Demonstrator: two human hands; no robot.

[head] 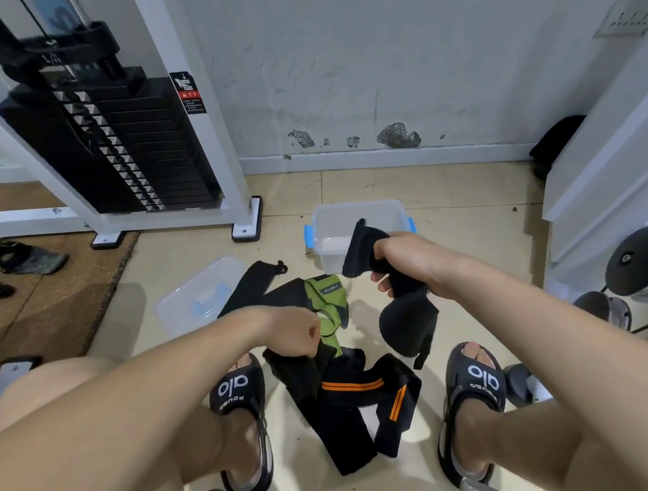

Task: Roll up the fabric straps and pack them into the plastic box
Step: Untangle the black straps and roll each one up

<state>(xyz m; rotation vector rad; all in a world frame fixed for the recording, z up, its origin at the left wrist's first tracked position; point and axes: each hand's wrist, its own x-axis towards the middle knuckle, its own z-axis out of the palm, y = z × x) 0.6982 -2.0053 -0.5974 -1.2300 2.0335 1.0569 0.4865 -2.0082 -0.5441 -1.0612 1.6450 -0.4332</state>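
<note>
Already our right hand (399, 264) is clamped on a black strap (387, 284), its long axis running from the box-side end down toward our feet, the lower end dangling loose. Just beyond that hand sits the open plastic box (352, 228), so the right is nearer it. Our left hand (294, 330) pinches another strap in the floor pile (350, 389).

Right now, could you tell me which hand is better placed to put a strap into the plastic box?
The right hand, probably. It already holds a black strap raised just in front of the open plastic box. The left hand is lower and nearer, on the pile of straps.
</note>
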